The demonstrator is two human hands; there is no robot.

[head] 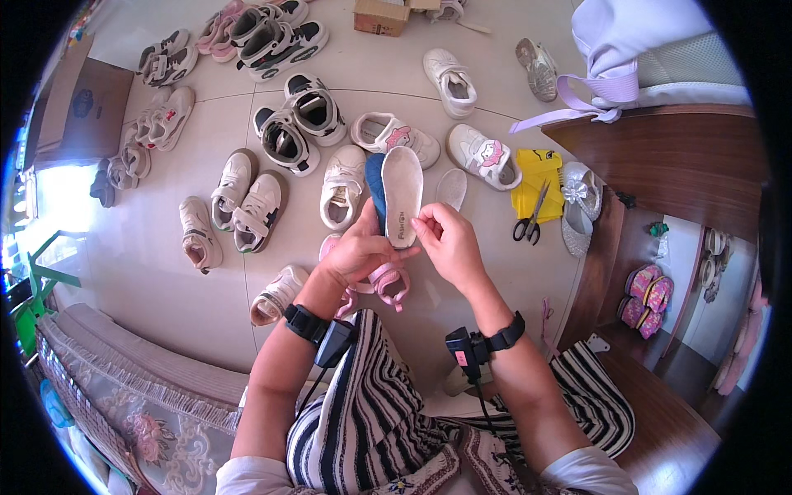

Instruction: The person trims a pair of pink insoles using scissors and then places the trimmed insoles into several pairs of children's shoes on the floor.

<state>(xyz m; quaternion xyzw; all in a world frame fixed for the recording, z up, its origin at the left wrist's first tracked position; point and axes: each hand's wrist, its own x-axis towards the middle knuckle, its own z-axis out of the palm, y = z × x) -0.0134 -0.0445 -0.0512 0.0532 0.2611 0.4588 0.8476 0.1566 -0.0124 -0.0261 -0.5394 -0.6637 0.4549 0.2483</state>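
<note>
Above the floor, my left hand (359, 247) holds a pale shoe insole (402, 185) upright, with a blue insole (375, 179) behind it. Dark printed writing marks the heel of the pale one. The thumb and forefinger of my right hand (447, 238) pinch its right edge near the heel. Another light insole (452, 189) lies flat on the tiles just beyond my right hand. White children's shoes with a pink character lie around it, one (399, 137) behind the held insoles and one (484, 156) to the right. Pink shoes (391, 284) are partly hidden under my left hand.
Black-handled scissors (530, 216) rest partly on a yellow cloth or bag (537, 182) at right, beside silvery shoes (580, 207). Several more pairs, including black-and-white high-tops (297, 124), cover the floor at left. A wooden cabinet (668, 167) borders the right; a fringed sofa cover (154, 396), the lower left.
</note>
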